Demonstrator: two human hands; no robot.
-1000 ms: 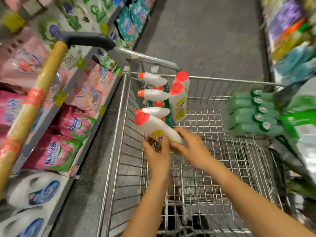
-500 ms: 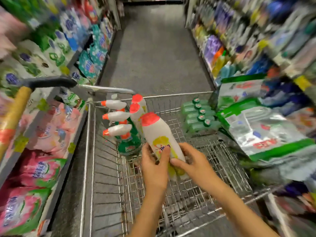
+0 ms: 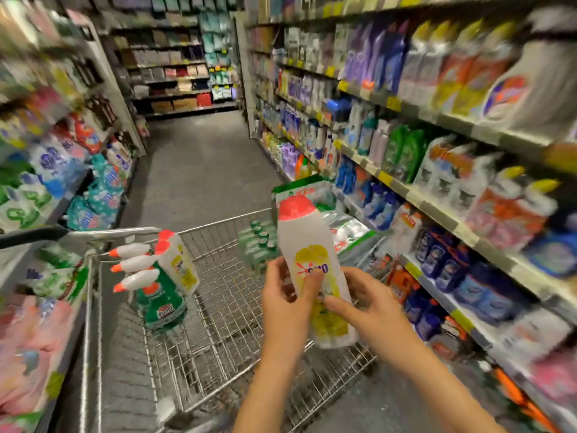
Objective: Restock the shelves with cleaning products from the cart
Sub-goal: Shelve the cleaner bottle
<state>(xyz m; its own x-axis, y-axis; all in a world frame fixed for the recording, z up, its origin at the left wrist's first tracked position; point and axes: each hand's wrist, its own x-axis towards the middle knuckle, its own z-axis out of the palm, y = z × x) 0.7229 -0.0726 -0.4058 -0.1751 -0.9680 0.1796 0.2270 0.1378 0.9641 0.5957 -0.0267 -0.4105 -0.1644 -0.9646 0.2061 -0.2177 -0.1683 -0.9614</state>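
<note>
Two hands, one bottle, all from the head camera. The tall white plastic bottle with the red cap and yellow label [image 3: 313,245] stands nearly upright just right of centre, cap toward twelve o'clock, held in the air over the silver wire shopping cart [image 3: 218,323]. The left hand [image 3: 287,307] wraps it from nine o'clock, fingers curled behind, thumb laid across the label. The right hand [image 3: 368,307] comes in from four o'clock, thumb pressed to the lower label, fingers curled round the back. Firm two-handed grip.

Down in the cart, at nine o'clock from the held bottle, there's a cluster. Three green plastic spray bottles with white triggers and orange tips [image 3: 160,304] point their nozzles to nine o'clock. Leaning on them are more white red-capped bottles [image 3: 181,267], two caps showing. At the basket's far end, eleven o'clock from the hands, sits a pack of green bottles with green caps [image 3: 259,245]. Green-and-silver foil pouches [image 3: 346,229] lie at one o'clock, partly hidden behind the held bottle. The cart's black handle bar [image 3: 31,237] pokes in at nine o'clock.

The right-hand metal shelves [image 3: 437,210] run from three o'clock toward twelve, packed with blurred bottles and refill packs. The left-hand shelves [image 3: 62,201] hold soft bagged goods, also blurred. The grey speckled floor [image 3: 193,170] runs up the aisle to twelve o'clock.
</note>
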